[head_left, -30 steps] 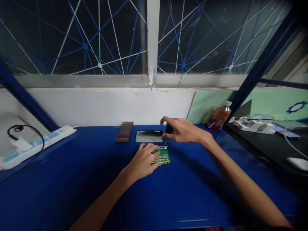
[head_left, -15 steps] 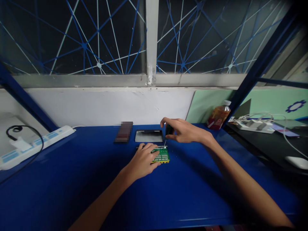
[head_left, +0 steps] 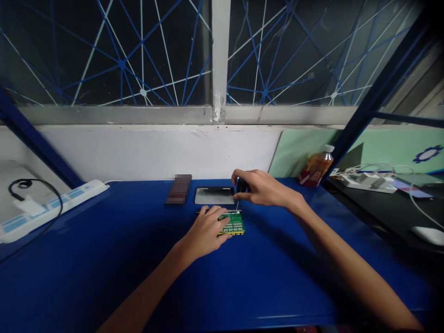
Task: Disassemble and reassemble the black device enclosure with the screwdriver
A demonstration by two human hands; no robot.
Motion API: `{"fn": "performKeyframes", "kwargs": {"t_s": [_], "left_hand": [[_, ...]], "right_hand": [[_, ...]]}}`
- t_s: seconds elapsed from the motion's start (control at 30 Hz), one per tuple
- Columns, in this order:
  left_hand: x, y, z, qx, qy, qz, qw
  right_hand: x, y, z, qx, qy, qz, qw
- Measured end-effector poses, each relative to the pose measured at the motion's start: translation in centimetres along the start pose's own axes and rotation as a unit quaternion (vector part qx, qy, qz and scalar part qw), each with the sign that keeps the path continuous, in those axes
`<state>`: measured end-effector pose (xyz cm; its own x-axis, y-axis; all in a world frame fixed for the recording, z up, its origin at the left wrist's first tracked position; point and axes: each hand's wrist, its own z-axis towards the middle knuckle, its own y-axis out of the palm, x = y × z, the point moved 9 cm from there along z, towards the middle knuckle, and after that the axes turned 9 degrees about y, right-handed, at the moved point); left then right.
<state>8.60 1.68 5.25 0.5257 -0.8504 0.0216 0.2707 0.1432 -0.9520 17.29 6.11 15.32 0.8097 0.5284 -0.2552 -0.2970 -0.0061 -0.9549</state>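
A green circuit board (head_left: 237, 227) with a yellow front edge lies on the blue table. Across its left part rests my left hand (head_left: 207, 231), thumb at the front edge and fingers over the top, gripping it and hiding that side. My right hand (head_left: 262, 188) is closed around the dark handle of a screwdriver (head_left: 242, 186). The thin metal shaft points down, its tip at the board's upper right area; whether it sits in a screw is too small to tell. Just behind the board lies a shallow open case half (head_left: 214, 196), dark-rimmed with a silvery inside.
A dark reddish, partly pixelated flat object (head_left: 179, 189) lies left of the case half. Along the left runs a white power strip (head_left: 55, 210) with a black cable. A drink bottle (head_left: 316, 166) stands at the back right. Beyond are another power strip (head_left: 369, 181) and a white mouse (head_left: 429, 234).
The screwdriver has shifted slightly left and stands more upright, its tip a little lower on the board. My left hand and the board have stayed in place.
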Motion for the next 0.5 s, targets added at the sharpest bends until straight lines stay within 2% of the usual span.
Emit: {"fn": "performKeyframes", "kwargs": {"t_s": [0.17, 0.23, 0.37, 0.43, 0.5], "left_hand": [[-0.1, 0.1, -0.1, 0.004, 0.001, -0.002, 1.000], [-0.1, 0.1, -0.1, 0.004, 0.000, 0.002, 1.000], [-0.1, 0.1, -0.1, 0.008, 0.006, 0.004, 1.000], [-0.1, 0.1, -0.1, 0.011, 0.009, 0.005, 1.000], [0.0, 0.1, -0.1, 0.014, 0.011, 0.006, 1.000]], "right_hand": [[1.2, -0.3, 0.4, 0.068, 0.069, -0.073, 0.993], [1.7, -0.1, 0.3, 0.050, 0.071, -0.048, 0.995], [1.3, 0.2, 0.0, -0.024, 0.008, 0.060, 0.998], [0.7, 0.1, 0.0, -0.034, -0.013, 0.077, 0.996], [0.4, 0.1, 0.1, -0.023, -0.008, 0.049, 0.998]]}}
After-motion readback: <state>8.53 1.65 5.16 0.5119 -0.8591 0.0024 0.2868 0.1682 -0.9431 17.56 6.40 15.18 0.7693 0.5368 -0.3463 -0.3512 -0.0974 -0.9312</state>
